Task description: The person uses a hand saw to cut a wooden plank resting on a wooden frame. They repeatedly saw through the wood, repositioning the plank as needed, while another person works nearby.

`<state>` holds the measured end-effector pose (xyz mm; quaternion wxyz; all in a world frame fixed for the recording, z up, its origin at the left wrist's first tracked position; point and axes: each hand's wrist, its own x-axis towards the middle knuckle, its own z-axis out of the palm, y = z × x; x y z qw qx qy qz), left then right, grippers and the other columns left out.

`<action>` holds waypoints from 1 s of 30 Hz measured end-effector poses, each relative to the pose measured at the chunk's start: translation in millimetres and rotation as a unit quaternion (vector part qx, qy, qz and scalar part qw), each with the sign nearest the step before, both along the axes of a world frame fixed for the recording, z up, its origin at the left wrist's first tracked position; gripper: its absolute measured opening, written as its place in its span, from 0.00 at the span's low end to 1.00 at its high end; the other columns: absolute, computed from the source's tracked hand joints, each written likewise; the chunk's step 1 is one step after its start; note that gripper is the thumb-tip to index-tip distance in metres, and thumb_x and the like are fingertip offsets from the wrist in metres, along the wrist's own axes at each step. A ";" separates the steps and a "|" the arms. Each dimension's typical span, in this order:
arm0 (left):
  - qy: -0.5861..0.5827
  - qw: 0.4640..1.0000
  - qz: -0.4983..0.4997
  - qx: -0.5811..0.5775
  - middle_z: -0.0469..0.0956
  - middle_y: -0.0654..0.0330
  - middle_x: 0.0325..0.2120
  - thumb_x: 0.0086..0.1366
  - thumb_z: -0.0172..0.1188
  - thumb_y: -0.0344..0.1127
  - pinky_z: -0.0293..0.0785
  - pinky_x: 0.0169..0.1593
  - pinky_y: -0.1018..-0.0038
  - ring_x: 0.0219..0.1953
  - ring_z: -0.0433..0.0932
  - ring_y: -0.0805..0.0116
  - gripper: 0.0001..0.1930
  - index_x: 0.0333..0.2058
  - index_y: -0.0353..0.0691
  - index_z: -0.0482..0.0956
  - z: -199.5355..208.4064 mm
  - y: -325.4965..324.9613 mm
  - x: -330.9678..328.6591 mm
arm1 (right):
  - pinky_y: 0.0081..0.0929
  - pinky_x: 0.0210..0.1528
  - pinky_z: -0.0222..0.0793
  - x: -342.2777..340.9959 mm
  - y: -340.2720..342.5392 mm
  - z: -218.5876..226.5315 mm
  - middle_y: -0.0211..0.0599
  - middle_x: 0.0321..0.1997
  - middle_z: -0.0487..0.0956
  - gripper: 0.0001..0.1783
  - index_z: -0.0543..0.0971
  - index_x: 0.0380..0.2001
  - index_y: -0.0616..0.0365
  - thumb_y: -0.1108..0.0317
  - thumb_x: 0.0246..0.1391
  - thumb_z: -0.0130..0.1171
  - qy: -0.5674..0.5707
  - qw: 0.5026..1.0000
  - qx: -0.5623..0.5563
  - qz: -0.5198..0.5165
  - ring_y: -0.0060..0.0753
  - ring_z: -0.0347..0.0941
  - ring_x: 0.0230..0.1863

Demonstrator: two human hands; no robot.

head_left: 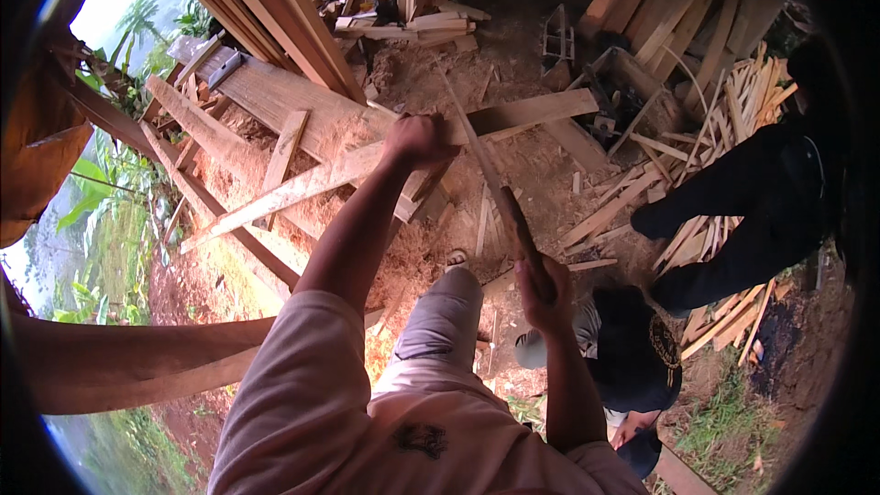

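My left hand (417, 139) grips a long pale wooden plank (302, 185) that runs from the lower left up to the right across the middle of the view. My right hand (543, 291) is closed around the dark handle of a long thin blade (486, 170), like a machete, which slants up and left until it meets the plank just right of my left hand. My grey-trousered knee (446, 307) is raised below the plank.
Sawdust and offcuts cover the dirt ground. Stacked planks (266, 9) lean at the top left, and a heap of wood strips (724, 128) lies at the right. Another person in dark clothes (761, 211) crouches at the right; a dark-capped head (632, 348) is beside my right arm.
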<state>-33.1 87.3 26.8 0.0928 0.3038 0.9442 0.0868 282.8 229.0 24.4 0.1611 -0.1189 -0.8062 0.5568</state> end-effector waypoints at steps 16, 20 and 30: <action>-0.023 1.000 -0.003 0.018 0.84 0.47 0.42 0.56 0.66 0.67 0.75 0.56 0.56 0.48 0.82 0.45 0.35 0.46 0.39 0.80 7.2 -7.3 0.0 | 0.27 0.22 0.59 -20.9 -16.7 46.9 0.35 0.18 0.74 0.07 0.80 0.33 0.62 0.69 0.63 0.63 0.050 0.988 0.146 0.018 0.29 0.67 0.17; -0.018 0.999 -0.034 0.003 0.83 0.47 0.43 0.58 0.64 0.68 0.74 0.58 0.55 0.51 0.81 0.49 0.35 0.49 0.40 0.79 -5.6 -6.8 -7.6 | 0.35 0.27 0.67 -21.5 -10.5 60.9 0.44 0.27 0.78 0.09 0.81 0.43 0.64 0.71 0.63 0.61 0.047 0.977 0.207 -0.001 0.43 0.75 0.24; -0.060 0.993 -0.071 0.068 0.80 0.47 0.51 0.57 0.66 0.65 0.65 0.66 0.57 0.57 0.76 0.50 0.37 0.52 0.37 0.76 -3.7 -7.0 3.2 | 0.38 0.27 0.65 -83.0 -9.1 202.6 0.47 0.26 0.77 0.09 0.80 0.41 0.65 0.69 0.66 0.59 -0.179 0.983 0.032 0.009 0.42 0.74 0.24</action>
